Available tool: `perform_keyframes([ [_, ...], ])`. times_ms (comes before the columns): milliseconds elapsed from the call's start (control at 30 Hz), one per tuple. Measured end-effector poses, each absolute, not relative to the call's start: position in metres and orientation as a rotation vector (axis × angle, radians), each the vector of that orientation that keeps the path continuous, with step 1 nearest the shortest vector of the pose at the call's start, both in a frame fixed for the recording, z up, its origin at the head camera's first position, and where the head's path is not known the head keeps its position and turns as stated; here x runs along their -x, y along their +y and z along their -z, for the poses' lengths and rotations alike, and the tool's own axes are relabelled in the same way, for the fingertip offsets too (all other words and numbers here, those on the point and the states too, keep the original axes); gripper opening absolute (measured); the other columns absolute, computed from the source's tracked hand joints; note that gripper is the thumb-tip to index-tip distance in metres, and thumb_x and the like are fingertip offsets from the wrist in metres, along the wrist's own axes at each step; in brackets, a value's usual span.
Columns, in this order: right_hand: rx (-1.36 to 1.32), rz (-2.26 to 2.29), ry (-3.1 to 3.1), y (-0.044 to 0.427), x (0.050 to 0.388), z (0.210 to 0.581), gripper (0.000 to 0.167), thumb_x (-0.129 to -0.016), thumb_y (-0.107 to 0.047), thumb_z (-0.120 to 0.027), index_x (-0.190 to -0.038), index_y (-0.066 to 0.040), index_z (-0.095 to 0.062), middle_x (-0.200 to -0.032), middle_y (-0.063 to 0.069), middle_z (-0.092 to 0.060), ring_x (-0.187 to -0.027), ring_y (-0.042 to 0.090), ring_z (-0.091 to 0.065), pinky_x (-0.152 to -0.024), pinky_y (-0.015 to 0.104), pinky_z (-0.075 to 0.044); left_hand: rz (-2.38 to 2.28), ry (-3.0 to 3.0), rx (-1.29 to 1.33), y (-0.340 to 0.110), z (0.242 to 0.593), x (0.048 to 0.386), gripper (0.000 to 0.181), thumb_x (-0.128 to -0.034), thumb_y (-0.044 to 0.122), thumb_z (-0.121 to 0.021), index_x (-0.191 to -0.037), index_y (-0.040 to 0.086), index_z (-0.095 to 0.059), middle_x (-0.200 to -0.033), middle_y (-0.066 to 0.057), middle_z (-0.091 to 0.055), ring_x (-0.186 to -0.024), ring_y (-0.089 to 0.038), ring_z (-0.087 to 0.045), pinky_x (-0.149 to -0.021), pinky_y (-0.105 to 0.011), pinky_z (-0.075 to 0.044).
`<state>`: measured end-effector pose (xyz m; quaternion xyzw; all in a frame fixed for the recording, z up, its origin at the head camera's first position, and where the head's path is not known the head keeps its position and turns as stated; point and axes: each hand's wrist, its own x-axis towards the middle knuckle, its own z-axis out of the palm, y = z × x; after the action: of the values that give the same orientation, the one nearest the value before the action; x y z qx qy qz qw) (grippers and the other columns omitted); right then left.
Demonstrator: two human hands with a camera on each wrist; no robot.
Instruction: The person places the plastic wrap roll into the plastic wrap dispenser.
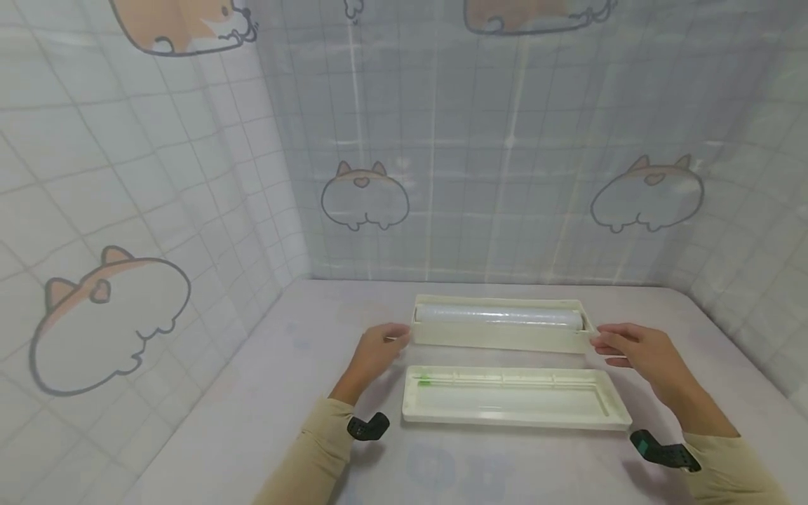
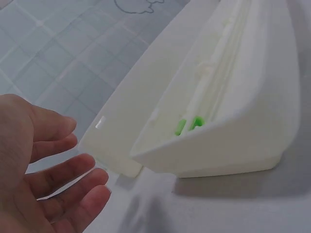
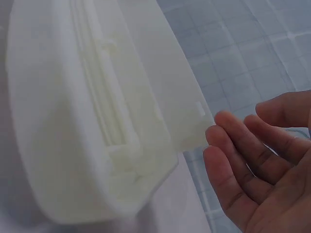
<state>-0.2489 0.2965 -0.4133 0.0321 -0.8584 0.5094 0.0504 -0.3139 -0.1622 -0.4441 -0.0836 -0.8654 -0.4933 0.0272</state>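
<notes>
On my feed's left side, a pale grid-patterned curtain with cartoon dogs (image 1: 189, 175) hangs down to a whitish flat table (image 1: 297, 365). Next comes a beige long sleeve (image 1: 309, 449) with a black band-like device (image 1: 369, 426) at its cuff, leading to the left hand (image 1: 375, 352). I see its fingers loosely bent and spread, the thumb apart from them, with nothing gripped; the fingertips are right at the left end of the far box, and I cannot tell whether they touch it.

That long, off-white plastic box (image 1: 499, 339) lies on the far part of the table, its top uncovered, with a shiny, whitish roll of film (image 1: 499, 315) lying lengthwise inside. Just on its near side I have a shallow, off-white plastic tray (image 1: 505, 403), hollow side up, with a bright green fitting (image 1: 424, 381) towards its left end.

Farther right, the right hand (image 1: 650, 359) reaches the box's right end. Its fingers are gently curved, thumb clear of them, nothing clasped; whether the tips touch the box, I can't make out. A second black device (image 1: 665, 451) sits by that wrist.
</notes>
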Motion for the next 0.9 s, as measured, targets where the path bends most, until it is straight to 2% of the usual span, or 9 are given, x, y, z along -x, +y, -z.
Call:
perform_keyframes([
  [200, -0.028, -1.544, -2.642, 0.294, 0.244, 0.427, 0.06, -0.106, -0.038, -0.051, -0.14, 0.012, -0.047, -0.125, 0.024, -0.065, -0.094, 0.0, -0.067, -0.077, 0.025, -0.058, 1.459, -2.71, 0.272, -0.168, 0.448, 0.299, 0.03, -0.0992, 0.031, -0.064, -0.122, 0.011, -0.07, -0.118, -0.005, -0.07, -0.102, -0.021, -0.066, -0.088, -0.043, -0.054],
  [367, 0.002, -1.553, -2.65, 0.292, 0.245, 0.433, 0.063, -0.106, -0.041, -0.048, -0.14, 0.012, -0.047, -0.128, 0.026, -0.063, -0.096, 0.002, -0.066, -0.078, 0.027, -0.058, 1.47, -2.722, 0.259, -0.168, 0.45, 0.295, 0.03, -0.0985, 0.03, -0.064, -0.122, 0.012, -0.07, -0.117, -0.005, -0.07, -0.102, -0.021, -0.065, -0.085, -0.041, -0.055],
  [633, 0.06, -1.522, -2.758, 0.292, 0.244, 0.439, 0.066, -0.105, -0.045, -0.048, -0.139, 0.012, -0.047, -0.13, 0.027, -0.06, -0.117, 0.036, -0.061, -0.081, 0.031, -0.058, 1.405, -2.785, 0.258, -0.17, 0.451, 0.291, 0.033, -0.0975, 0.03, -0.064, -0.123, 0.01, -0.07, -0.116, -0.005, -0.07, -0.094, -0.018, -0.065, -0.074, -0.034, -0.055],
  [900, 0.084, -1.503, -2.878, 0.304, 0.235, 0.443, 0.066, -0.105, -0.041, -0.052, -0.142, 0.013, -0.044, -0.135, 0.03, -0.056, -0.109, 0.029, -0.066, -0.078, 0.03, -0.059, 1.453, -2.873, 0.265, -0.163, 0.463, 0.287, 0.032, -0.0971, 0.028, -0.066, -0.123, 0.009, -0.068, -0.105, -0.003, -0.069, -0.082, -0.015, -0.064, -0.068, -0.032, -0.055],
])
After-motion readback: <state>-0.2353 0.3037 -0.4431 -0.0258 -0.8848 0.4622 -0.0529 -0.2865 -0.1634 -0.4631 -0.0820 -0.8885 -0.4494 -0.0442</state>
